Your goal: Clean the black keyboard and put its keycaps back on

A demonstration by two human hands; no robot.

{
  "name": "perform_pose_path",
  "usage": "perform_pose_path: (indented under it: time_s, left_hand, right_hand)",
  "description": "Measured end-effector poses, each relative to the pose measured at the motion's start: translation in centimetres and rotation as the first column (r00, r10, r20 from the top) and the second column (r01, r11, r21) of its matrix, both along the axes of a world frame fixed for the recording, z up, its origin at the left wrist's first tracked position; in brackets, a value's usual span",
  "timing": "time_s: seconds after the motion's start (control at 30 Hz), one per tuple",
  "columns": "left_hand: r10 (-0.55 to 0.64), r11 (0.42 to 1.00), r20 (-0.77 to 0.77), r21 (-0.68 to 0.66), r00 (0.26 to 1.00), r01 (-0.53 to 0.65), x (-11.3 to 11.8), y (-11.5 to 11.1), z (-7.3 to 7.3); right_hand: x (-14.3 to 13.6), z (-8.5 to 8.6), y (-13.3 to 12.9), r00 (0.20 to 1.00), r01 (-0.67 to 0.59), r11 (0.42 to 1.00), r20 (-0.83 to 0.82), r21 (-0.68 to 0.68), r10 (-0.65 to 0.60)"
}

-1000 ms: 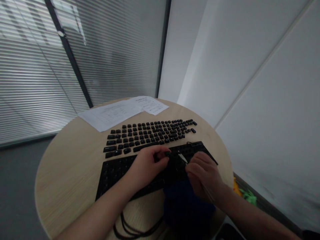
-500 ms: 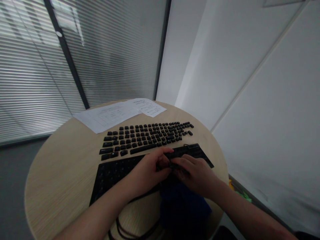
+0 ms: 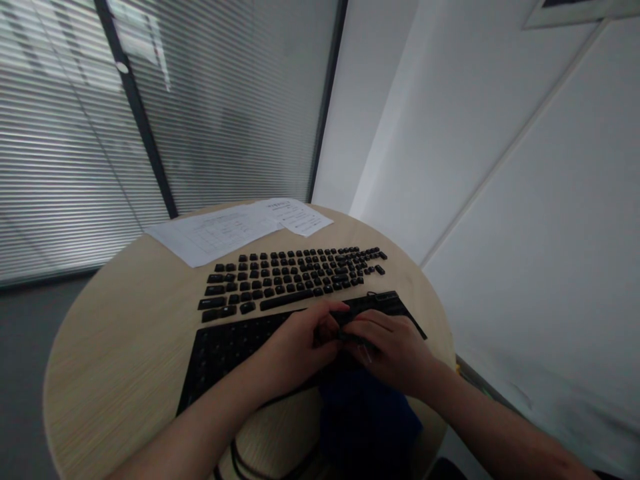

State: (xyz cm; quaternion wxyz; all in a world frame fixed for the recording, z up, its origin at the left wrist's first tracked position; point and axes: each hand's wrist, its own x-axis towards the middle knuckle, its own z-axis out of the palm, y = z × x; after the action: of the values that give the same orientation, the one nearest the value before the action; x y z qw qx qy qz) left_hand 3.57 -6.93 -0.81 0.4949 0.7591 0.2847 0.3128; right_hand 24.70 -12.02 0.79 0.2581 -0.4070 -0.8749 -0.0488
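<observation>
A black keyboard base [image 3: 225, 350] lies across the near part of the round table, its keycaps off. Over its middle, my left hand [image 3: 305, 337] is closed, thumb and fingers pinched together. Facing it, my right hand [image 3: 390, 343] has its fingers curled in, the two sets of fingertips almost touching. Something small and dark is between them, too hidden to name; a thin pale glint shows under the right fingers. Beyond the base, loose black keycaps [image 3: 285, 280] lie in rows, with a long space bar [image 3: 286, 299] in the nearest row. Dark blue cloth [image 3: 370, 420] is below my hands.
Printed paper sheets [image 3: 215, 233] lie at the table's far left edge. A black cable [image 3: 240, 460] curls at the near edge. The wooden round table [image 3: 115, 333] stands by a window with blinds [image 3: 240, 107] and a white wall [image 3: 525, 220].
Both hands stay over the keyboard, with only slight finger movement. A thin pale glint now shows beneath the right fingers. The view has shifted slightly.
</observation>
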Motion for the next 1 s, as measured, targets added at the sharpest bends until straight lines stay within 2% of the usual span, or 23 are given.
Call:
perform_pose_path:
  time_s: [0.1, 0.2, 0.3, 0.37, 0.5, 0.7, 0.83, 1.0]
  left_hand:
    - [0.035, 0.994, -0.076, 0.102, 0.997, -0.027, -0.2, 0.1, 0.2]
    - [0.132, 0.958, -0.180, 0.274, 0.975, -0.079, -0.4, 0.2, 0.4]
    - [0.179, 0.927, -0.265, 0.368, 0.948, -0.072, -0.6, 0.3, 0.6]
    - [0.180, 0.919, -0.306, 0.391, 0.935, -0.049, -0.7, 0.2, 0.8]
    - [0.184, 0.915, -0.356, 0.403, 0.916, -0.027, -0.8, 0.3, 1.1]
    - [0.164, 0.911, -0.377, 0.413, 0.912, 0.006, -1.0, 0.5, 0.8]
    - [0.150, 0.913, -0.379, 0.408, 0.913, 0.020, -1.0, 0.6, 0.5]
    - [0.129, 0.915, -0.365, 0.403, 0.922, 0.031, -1.0, 0.5, 0.4]
  right_hand:
    - [0.9, 0.5, 1.1, 0.999, 0.042, 0.998, -0.009, -0.051, -0.043]
    - [4.1, 0.7, 4.4, 0.975, 0.194, 0.977, -0.091, -0.092, -0.202]
    - [8.6, 0.0, 9.0, 0.892, 0.382, 0.906, -0.182, -0.183, -0.413]
    - [11.1, -0.9, 11.7, 0.841, 0.429, 0.835, -0.186, -0.345, -0.509]
    - [13.5, -3.1, 15.0, 0.841, 0.388, 0.795, -0.174, -0.466, -0.512]
    - [13.6, -5.5, 16.8, 0.850, 0.320, 0.756, -0.180, -0.571, -0.496]
    - [13.9, -6.0, 17.2, 0.847, 0.310, 0.744, -0.184, -0.592, -0.499]
    - [14.0, -5.9, 17.2, 0.860, 0.284, 0.751, -0.187, -0.596, -0.474]
